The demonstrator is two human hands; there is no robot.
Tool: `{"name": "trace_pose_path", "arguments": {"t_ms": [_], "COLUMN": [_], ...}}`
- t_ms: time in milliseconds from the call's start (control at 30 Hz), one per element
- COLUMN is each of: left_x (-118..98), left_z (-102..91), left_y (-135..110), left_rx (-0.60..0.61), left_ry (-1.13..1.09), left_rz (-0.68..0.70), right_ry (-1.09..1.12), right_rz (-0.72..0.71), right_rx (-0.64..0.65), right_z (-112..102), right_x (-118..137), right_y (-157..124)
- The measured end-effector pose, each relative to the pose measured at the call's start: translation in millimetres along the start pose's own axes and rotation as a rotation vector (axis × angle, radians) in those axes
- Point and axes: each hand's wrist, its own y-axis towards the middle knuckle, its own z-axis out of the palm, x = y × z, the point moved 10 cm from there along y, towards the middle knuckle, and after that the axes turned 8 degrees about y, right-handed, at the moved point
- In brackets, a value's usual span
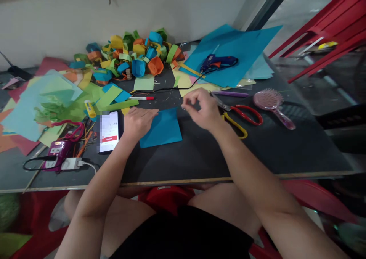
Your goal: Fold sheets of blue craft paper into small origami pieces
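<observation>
A square of blue paper (pixel 164 127) lies on the dark tabletop in front of me. Across its upper left part rests my left hand (pixel 138 123), palm down with fingers stretched out flat. My right hand (pixel 201 108) hovers just off the paper's upper right corner, thumb and fingertips curled into a pinch. Something tiny may be at those fingertips, too small to make out. Close to the right hand lie red-handled scissors (pixel 247 114) and a yellow-handled tool (pixel 236 125). A lit phone (pixel 109 133) is beside my left wrist.
Folded paper pieces (pixel 138 55) are heaped along the wall. A blue glue gun (pixel 219 61) sits on large blue sheets (pixel 243 41), its cord crossing the table. Coloured paper (pixel 42 95) and a purple power strip (pixel 58 154) are left; a pink hairbrush (pixel 270 100) is right.
</observation>
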Motion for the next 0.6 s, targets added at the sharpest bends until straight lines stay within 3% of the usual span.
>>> {"name": "trace_pose_path", "arguments": {"t_ms": [167, 433, 600], "left_x": [-23.4, -31.1, -33.7], "left_z": [5.0, 12.5, 12.4], "left_y": [-0.2, -2.3, -1.3], "left_rx": [0.042, 0.083, 0.086], "left_ry": [0.007, -0.011, 0.034], "left_rz": [0.055, 0.089, 0.103], "right_ry": [-0.022, -0.109, -0.140], "right_rz": [-0.111, -0.227, -0.212], "right_rx": [0.168, 0.209, 0.234], "right_z": [42.2, 55.2, 60.6], "right_x": [27.2, 46.4, 43.8], "right_y": [-6.0, -11.5, -12.5]}}
